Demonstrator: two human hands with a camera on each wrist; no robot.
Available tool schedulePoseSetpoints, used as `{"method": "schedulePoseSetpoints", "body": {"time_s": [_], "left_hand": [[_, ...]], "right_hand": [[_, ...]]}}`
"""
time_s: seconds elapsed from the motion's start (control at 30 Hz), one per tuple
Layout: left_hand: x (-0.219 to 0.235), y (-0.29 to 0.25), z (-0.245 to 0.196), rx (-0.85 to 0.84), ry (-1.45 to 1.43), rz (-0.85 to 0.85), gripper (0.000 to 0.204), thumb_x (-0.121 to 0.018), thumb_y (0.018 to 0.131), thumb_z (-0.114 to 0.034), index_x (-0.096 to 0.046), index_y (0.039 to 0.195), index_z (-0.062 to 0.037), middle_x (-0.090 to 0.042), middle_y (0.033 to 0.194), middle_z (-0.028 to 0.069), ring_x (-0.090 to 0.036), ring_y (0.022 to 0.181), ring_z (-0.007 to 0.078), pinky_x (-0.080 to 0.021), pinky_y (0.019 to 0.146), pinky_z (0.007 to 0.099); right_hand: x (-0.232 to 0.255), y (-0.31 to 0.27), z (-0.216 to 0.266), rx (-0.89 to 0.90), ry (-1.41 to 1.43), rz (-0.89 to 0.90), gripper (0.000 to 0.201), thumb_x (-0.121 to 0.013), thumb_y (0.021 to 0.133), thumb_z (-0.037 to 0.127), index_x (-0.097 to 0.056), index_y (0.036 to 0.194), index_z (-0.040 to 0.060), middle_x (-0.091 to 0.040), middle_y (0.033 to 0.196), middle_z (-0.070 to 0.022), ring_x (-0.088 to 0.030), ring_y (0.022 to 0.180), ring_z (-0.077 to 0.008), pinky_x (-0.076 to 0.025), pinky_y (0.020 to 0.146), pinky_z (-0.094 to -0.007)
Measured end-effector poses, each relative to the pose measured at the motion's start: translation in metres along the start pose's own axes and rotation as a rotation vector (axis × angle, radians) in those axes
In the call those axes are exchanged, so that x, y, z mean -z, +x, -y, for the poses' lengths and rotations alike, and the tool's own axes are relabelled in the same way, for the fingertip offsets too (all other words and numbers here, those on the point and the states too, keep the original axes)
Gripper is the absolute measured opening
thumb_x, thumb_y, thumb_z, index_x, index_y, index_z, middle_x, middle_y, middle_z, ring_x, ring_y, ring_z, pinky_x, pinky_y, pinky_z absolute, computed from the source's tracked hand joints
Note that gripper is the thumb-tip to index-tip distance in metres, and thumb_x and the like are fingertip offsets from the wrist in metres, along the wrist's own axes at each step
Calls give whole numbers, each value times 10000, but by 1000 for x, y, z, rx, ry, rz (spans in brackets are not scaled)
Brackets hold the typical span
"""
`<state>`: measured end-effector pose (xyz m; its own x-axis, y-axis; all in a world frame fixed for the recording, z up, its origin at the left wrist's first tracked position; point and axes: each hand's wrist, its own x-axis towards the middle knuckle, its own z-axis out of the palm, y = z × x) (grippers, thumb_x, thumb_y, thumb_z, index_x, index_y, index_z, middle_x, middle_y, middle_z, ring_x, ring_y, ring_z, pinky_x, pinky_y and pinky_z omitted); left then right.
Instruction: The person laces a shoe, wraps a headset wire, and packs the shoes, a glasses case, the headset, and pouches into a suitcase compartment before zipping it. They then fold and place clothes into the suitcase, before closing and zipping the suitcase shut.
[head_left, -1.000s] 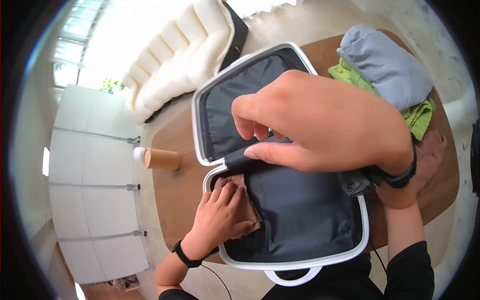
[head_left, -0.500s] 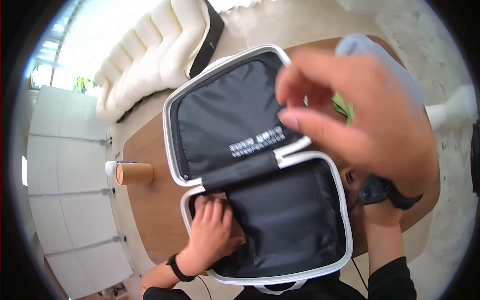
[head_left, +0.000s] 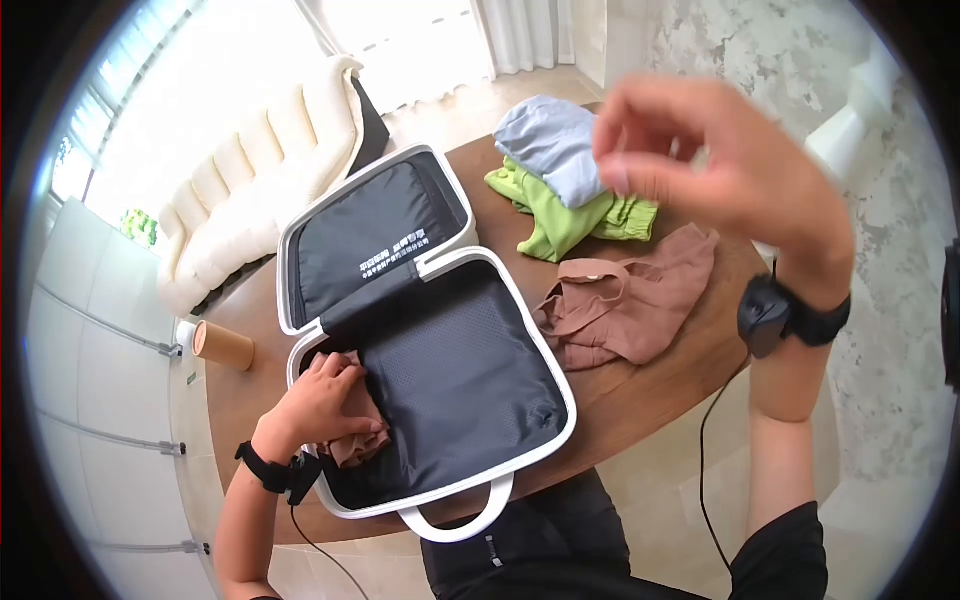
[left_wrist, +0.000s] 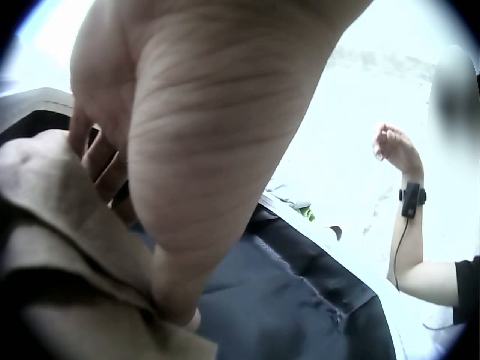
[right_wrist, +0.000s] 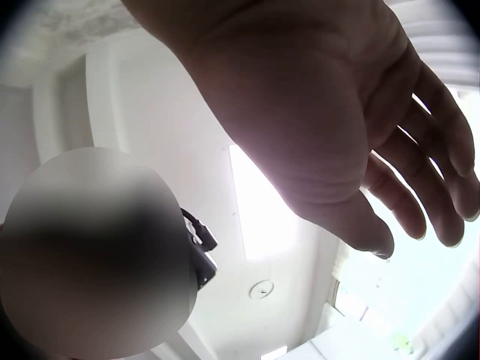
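Note:
An open suitcase (head_left: 572, 400) with a white rim and black lining lies on the wooden table. Inside its near half, at the left end, sits a folded brown garment (head_left: 352, 452). My left hand (head_left: 318, 398) holds this bundle, with bent fingers over its far side and the thumb on its near side; the left wrist view shows the thumb pressed on the cloth (left_wrist: 75, 247). Raised above the table at the right, my right hand (head_left: 715, 160) is empty, its fingers loosely curved and apart in the right wrist view.
Right of the suitcase lies a spread brown garment (head_left: 650, 310). Behind it are green clothing (head_left: 565, 222) and a light blue garment (head_left: 548, 140). A tan cylinder (head_left: 224, 345) stands left of the suitcase on the table (head_left: 270, 500). Beyond is a cream sofa (head_left: 255, 180).
My right hand has drawn back from over the suitcase to the right. The view has swung to the right, bringing the clothes pile into sight. My left hand stays at the folded brown garment.

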<state>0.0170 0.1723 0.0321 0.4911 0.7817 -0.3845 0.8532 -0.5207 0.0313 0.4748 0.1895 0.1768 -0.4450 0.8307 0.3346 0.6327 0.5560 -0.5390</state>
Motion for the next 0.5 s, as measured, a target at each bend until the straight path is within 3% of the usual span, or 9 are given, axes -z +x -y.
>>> {"method": "schedulePoseSetpoints", "body": {"time_s": [0.07,0.13,0.2,0.27,0.3,0.37,0.43,0.5], "left_hand": [[5,-1,-1,26,-62,67,788,-824,803,-506,-609,1354,14,-527,1442,209,-465,1362,390,-422,1147,444],[13,-2,-7,44,-96,83,748,-808,824,-493,-619,1347,7,-533,1444,220,-455,1382,397,-422,1148,444],[22,-2,-12,62,-138,90,708,-793,845,-480,-629,1339,0,-538,1447,230,-446,1403,405,-421,1150,444],[24,-8,-21,-21,-146,-74,606,-769,883,-433,-655,1292,-1,-613,1310,220,-560,1273,397,-471,1080,445],[29,-12,-32,-15,-170,-72,606,-769,883,-433,-655,1292,-1,-613,1310,220,-560,1273,397,-471,1080,445],[47,-19,-60,8,-233,-99,493,-755,911,-375,-678,1240,-16,-660,1139,177,-651,1086,363,-518,962,436],[52,-35,-73,-70,-261,-158,456,-753,917,-353,-681,1225,-25,-661,1069,155,-664,1003,346,-526,907,432],[46,-50,-73,-180,-284,-203,387,-759,922,-309,-685,1202,-52,-661,961,118,-676,896,318,-535,826,413]], "right_hand": [[-17,-19,-17,-125,-135,185,339,-754,910,344,-685,1021,31,-719,859,-144,-696,771,-285,-556,726,-391],[-58,-47,-59,-107,-309,323,477,-793,883,323,-634,1235,42,-690,1041,-171,-683,962,-329,-554,872,-411],[-97,-68,-80,-90,-380,338,694,-823,839,422,-534,1349,50,-652,1176,-212,-640,1160,-378,-553,898,-482],[-124,-75,-83,-88,-356,371,749,-841,818,426,-511,1378,54,-630,1203,-229,-614,1175,-412,-549,923,-489],[-145,-81,-92,-50,-405,283,684,-831,812,338,-530,1356,52,-634,1162,-215,-629,1127,-403,-563,876,-499],[-159,-80,-93,-61,-469,297,636,-805,813,280,-538,1343,50,-636,1138,-207,-647,1079,-398,-569,838,-504],[-155,-68,-100,-61,-488,235,491,-707,813,142,-564,1274,52,-651,1029,-177,-689,929,-392,-577,748,-517],[-130,-51,-101,-111,-421,216,394,-675,821,118,-590,1194,27,-675,938,-199,-681,881,-417,-563,751,-494]]}}
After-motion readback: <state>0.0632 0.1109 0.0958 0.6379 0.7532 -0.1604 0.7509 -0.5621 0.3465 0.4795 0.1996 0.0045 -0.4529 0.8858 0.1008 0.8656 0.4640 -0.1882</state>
